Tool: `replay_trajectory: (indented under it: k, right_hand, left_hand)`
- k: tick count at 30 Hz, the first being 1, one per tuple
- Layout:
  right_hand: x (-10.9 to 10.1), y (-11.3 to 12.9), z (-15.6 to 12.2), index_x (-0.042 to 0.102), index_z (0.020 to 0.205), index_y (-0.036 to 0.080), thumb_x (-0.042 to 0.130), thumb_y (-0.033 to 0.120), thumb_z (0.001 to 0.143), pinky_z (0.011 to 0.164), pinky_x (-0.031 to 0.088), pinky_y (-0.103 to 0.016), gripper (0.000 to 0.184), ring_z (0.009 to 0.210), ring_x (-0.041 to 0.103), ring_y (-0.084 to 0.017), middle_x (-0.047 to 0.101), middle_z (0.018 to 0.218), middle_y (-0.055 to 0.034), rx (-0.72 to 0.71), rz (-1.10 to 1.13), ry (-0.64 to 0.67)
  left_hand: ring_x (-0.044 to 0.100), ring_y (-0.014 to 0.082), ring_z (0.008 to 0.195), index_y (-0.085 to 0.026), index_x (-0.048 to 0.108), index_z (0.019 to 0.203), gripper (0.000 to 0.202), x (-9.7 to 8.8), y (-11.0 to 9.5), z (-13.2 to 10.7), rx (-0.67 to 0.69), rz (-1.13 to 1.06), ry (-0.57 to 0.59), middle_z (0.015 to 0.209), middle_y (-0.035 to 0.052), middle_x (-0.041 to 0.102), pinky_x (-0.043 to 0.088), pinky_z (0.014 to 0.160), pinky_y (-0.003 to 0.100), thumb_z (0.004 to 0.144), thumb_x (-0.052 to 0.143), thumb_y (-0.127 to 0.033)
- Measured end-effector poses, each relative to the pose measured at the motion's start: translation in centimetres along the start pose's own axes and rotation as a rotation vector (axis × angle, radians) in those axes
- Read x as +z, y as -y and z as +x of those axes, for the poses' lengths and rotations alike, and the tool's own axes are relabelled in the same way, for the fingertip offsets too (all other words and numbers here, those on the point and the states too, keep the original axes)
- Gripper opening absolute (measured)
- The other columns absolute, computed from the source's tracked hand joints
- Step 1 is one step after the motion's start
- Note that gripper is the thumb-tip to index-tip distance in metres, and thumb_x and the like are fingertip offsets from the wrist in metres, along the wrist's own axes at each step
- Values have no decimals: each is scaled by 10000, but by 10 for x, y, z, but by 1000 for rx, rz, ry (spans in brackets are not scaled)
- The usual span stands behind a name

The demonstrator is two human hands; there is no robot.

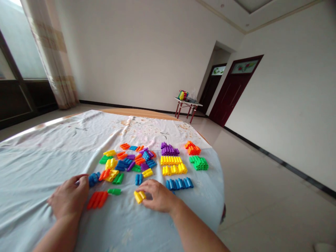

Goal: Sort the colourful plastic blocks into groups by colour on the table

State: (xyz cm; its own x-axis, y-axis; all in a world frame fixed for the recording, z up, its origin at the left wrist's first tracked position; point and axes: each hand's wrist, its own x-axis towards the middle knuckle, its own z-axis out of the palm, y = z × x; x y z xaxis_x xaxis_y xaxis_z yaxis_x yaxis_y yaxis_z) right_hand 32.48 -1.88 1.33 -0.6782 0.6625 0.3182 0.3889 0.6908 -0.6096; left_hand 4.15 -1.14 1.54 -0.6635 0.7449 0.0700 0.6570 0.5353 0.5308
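The right grip (156, 196) is closed on a yellow piece (140, 197), thumb and fingers pinching its right side low over the cloth (47, 168) — whether the piece rests on the fabric I cannot tell. The left grip (70, 196) is curled, its fingertips at a cluster of blue pieces (93, 179); whether it has hold of them I cannot tell.

Between the two grips, close to the left one, lies a row of orange pieces (97, 200), with a green piece (114, 191) at its right end. Just beyond the right grip are a blue pair (139, 179) and a yellow pair (147, 173). Farther ahead, between the grips, spreads a mixed scatter (140, 159) of orange, blue, purple, yellow and green.

Ahead and to the right of the right grip, pieces lie grouped by colour: a blue row (180, 183) nearest, then yellow rows (174, 170), then purple rows (169, 150). Farther right are a green stack (198, 163) and, beyond it, an orange stack (193, 148) — all on the cloth-covered counter (154, 112), whose bare wooden edge shows well beyond both grips.
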Motion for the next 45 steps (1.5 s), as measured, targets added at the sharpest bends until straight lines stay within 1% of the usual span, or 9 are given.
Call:
replay_trajectory:
  k: [6, 10, 13, 21, 27, 33, 37, 42, 45]
  right_hand:
    - [-53, -24, 9, 590, 1113, 199, 569, 75, 719, 891, 451, -304, 413, 1043, 542, -166, 585, 1114, -62, 178, -62, -333]
    - [-81, -60, 21, 608, 1080, 163, 588, 43, 677, 915, 436, -330, 421, 1022, 547, -184, 604, 1081, -76, 332, -240, -344]
    - [-86, -80, 26, 619, 1065, 153, 598, 40, 665, 918, 429, -342, 416, 984, 563, -189, 615, 1058, -79, 398, -302, -317]
    - [-78, -94, 32, 642, 1012, 161, 604, 31, 656, 936, 407, -349, 381, 998, 564, -196, 627, 1024, -69, 435, -319, -307]
    - [-76, -69, 31, 622, 1053, 165, 594, 61, 693, 947, 399, -354, 376, 1033, 539, -195, 602, 1068, -77, 377, -315, -364]
    - [-25, -11, 33, 633, 1037, 200, 613, 168, 758, 899, 422, -317, 282, 967, 564, -174, 634, 1003, -43, 147, -163, -230]
    - [7, 2, 35, 601, 1114, 212, 574, 116, 765, 965, 367, -335, 363, 1087, 490, -187, 592, 1156, -54, 103, -247, -149]
    - [17, -1, 32, 596, 1121, 263, 556, 105, 777, 968, 309, -412, 381, 1126, 417, -226, 573, 1186, -41, 178, -397, -89]
    - [13, 2, 30, 612, 1080, 272, 615, 210, 781, 924, 315, -415, 305, 1070, 433, -234, 598, 1094, -41, 213, -429, -78]
  left_hand:
    - [529, 344, 1040, -219, 637, 1063, 551, 0, 1, 1, 8, -3, -8, 1048, 157, 633, 378, 869, 468, 794, 238, -488]
    - [529, 341, 1044, -220, 637, 1071, 546, 1, 1, 2, 4, 9, -3, 1055, 156, 632, 374, 871, 463, 792, 242, -474]
    - [527, 331, 1053, -218, 631, 1085, 562, 3, 2, 2, 13, 18, 3, 1066, 155, 630, 360, 887, 455, 799, 217, -468]
    - [530, 324, 1049, -224, 641, 1060, 542, 4, 6, 3, 29, 4, -12, 1031, 149, 641, 360, 890, 452, 796, 233, -463]
    - [530, 319, 1053, -216, 648, 1042, 519, 3, 2, 1, 45, -21, -28, 1040, 147, 642, 359, 895, 455, 792, 252, -439]
    - [529, 311, 1061, -206, 650, 1043, 510, 1, 3, -1, 40, -35, -22, 1038, 143, 644, 368, 887, 440, 790, 266, -427]
    - [528, 314, 1066, -205, 648, 1046, 509, 1, 4, -1, 41, -45, -24, 1040, 145, 643, 371, 886, 439, 793, 267, -429]
    - [523, 317, 1078, -203, 649, 1038, 497, 1, 3, -2, 38, -58, -34, 1049, 146, 641, 367, 898, 444, 792, 278, -423]
    - [522, 319, 1079, -202, 652, 1034, 496, 1, 2, -2, 38, -57, -31, 1057, 144, 639, 364, 905, 451, 789, 281, -423]
